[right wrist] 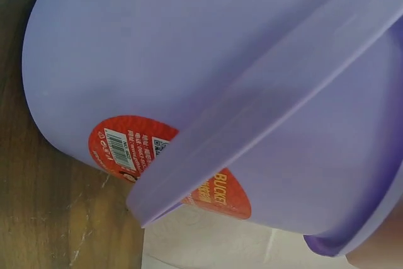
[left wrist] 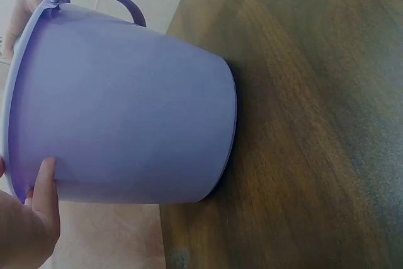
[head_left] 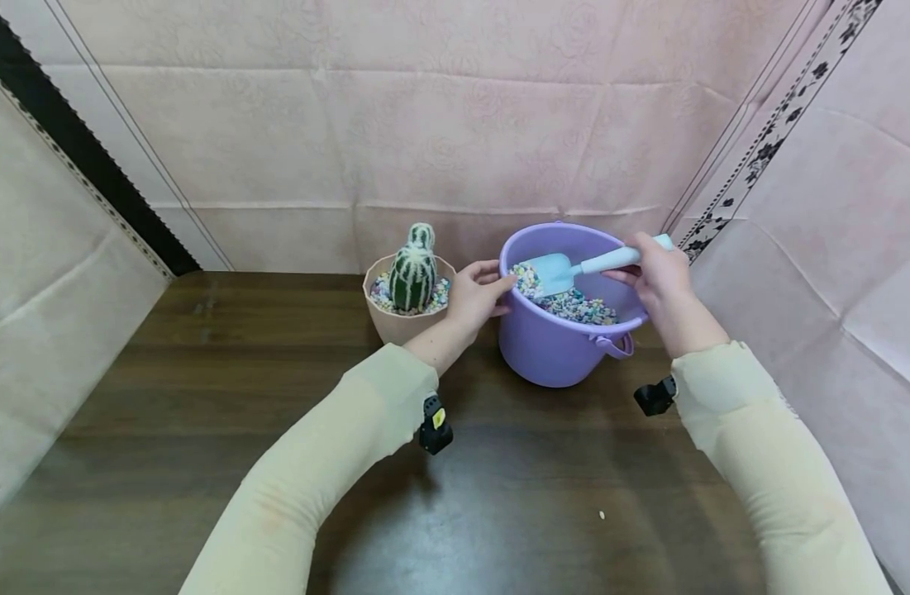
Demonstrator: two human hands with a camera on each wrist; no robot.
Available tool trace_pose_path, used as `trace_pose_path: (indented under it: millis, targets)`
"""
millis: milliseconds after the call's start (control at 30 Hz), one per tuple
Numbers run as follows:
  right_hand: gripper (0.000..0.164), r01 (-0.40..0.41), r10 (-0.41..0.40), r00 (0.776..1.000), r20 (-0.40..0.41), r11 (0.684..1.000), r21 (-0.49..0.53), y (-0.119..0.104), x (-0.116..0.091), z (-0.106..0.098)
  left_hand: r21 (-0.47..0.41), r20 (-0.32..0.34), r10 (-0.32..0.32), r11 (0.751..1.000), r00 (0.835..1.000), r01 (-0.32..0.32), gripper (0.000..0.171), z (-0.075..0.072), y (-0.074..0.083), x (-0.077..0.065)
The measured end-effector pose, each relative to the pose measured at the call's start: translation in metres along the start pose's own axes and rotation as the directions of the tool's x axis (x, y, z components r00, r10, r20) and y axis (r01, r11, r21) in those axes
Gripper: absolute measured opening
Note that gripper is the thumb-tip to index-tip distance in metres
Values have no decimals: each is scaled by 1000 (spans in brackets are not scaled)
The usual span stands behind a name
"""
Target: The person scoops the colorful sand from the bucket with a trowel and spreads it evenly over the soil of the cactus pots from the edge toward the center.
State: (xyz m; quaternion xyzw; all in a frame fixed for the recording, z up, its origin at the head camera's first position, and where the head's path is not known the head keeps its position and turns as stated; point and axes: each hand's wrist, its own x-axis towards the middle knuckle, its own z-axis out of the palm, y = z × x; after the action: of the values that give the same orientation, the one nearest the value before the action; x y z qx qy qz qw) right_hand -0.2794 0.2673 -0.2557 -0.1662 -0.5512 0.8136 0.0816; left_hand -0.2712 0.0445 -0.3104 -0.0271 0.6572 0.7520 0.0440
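Between the hands: purple bucket (head_left: 547, 355) of gravel (head_left: 583, 308). Left hand (head_left: 475, 293) pinches it; right hand (head_left: 660, 268) grips blue trowel (head_left: 594, 264). Scooping, apparently; lifting would want a level, steady wrist.

Beneath both my grips, the left (head_left: 475, 297) and the right (head_left: 655, 273), spread a dark brown wood-grained desk (head_left: 202, 397), shiny on the side nearer me. Beyond my grips hung a pinkish back cloth (head_left: 455, 132), creased across and faintly patterned with roses. Well to the left of my left grip stood a pale side cloth (head_left: 45, 322) and a black band (head_left: 83, 147). Right of my right grip, a black-flowered border (head_left: 769, 149) edged another creased cloth (head_left: 819, 264).
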Motion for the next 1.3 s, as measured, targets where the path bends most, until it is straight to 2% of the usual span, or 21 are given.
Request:
trace_pose_path:
  millis: [300, 667, 967, 1133, 1300]
  targets:
    - [11, -6, 6, 1000, 12, 1000, 25, -3, -1, -3, 3, 2, -5, 1000, 1000, 5, 41, -1, -1, 1]
    - [14, -93, 91, 996, 17, 987, 133, -15, 2, -13, 10, 2, -4, 1000, 1000, 4, 42, -2, -1, 2]
    - [22, -182, 187, 982, -2, 954, 238, -19, 7, -21, 26, -2, -12, 1000, 1000, 12, 43, -2, 0, 1]
    - [30, -207, 218, 976, -10, 938, 277, -19, 9, -24, 34, 35, -24, 999, 999, 23, 45, -5, -1, -2]
    - [31, -209, 225, 974, -15, 928, 307, -19, 10, -27, 99, 90, -46, 994, 995, 37, 45, -18, -5, -8]
